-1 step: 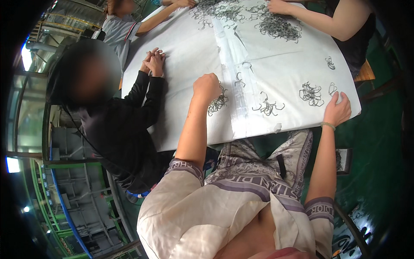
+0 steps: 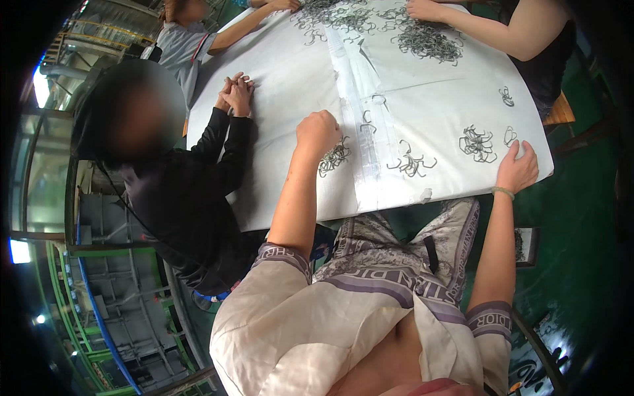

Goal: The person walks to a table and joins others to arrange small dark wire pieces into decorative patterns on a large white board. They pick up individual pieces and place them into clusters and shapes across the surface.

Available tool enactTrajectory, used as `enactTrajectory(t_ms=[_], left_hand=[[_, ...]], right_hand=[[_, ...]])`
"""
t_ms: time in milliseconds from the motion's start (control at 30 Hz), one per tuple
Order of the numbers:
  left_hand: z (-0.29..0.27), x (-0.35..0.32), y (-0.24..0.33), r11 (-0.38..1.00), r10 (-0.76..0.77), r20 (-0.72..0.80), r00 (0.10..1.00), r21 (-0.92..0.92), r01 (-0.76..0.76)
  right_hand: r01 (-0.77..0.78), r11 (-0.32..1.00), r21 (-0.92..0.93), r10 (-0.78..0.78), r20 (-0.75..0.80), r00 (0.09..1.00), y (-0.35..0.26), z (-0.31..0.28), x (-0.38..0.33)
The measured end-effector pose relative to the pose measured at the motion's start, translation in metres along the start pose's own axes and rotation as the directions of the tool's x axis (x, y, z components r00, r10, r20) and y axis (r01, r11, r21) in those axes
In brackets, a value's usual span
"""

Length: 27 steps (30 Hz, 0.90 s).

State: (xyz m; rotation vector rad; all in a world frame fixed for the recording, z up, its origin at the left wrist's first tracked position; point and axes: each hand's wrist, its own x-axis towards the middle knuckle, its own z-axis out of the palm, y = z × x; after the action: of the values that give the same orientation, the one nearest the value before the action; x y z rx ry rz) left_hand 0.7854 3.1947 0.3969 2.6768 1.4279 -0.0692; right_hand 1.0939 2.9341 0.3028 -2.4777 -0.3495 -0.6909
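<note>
My left hand [image 2: 317,134] is closed in a fist above the white-covered table [image 2: 284,158]. Anything inside its fingers is hidden. Just beside and partly behind it lies a small heap of dark, curved, hook-like pieces [image 2: 335,158]. My right hand [image 2: 518,168] rests at the table's right edge, fingers apart and slightly bent. A couple of thin curved pieces [image 2: 510,136] lie by its fingertips. Left of that hand is another cluster of curved pieces [image 2: 477,144], and a looser group [image 2: 413,160] lies between my two hands.
Large heaps of curved pieces [image 2: 429,43] cover the far side, with co-workers' hands [image 2: 426,10] at them. A person in black [image 2: 185,178] sits at the left, hands clasped [image 2: 236,92] on the table. Clear tape [image 2: 360,99] runs across the cover.
My left hand has shifted very slightly to the right. My right hand and the heaps nearby look the same.
</note>
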Motion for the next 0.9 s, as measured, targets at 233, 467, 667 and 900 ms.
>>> enactTrajectory(t_ms=[233, 467, 667, 900], left_hand=[[0.026, 0.003, 0.022, 0.969, 0.22, -0.204, 0.954, -0.066, -0.238], [0.023, 0.0, 0.017, 0.983, 0.182, -0.158, 0.971, 0.02, -0.181], [0.04, -0.003, 0.028, 0.958, 0.242, -0.304, 0.922, -0.075, -0.276], [0.004, -0.004, 0.007, 0.963, 0.13, -0.009, 0.991, 0.24, -0.124]], right_hand=[[0.028, 0.999, 0.034, -0.027, -0.035, 0.999, 0.001, 0.003, -0.001], [0.02, 1.0, -0.004, -0.02, -0.022, 1.0, 0.002, -0.003, 0.001], [0.01, 0.999, 0.042, -0.011, 0.03, 0.999, -0.004, 0.002, 0.001], [-0.002, 1.0, 0.018, 0.002, 0.003, 1.0, -0.004, -0.001, -0.001]])
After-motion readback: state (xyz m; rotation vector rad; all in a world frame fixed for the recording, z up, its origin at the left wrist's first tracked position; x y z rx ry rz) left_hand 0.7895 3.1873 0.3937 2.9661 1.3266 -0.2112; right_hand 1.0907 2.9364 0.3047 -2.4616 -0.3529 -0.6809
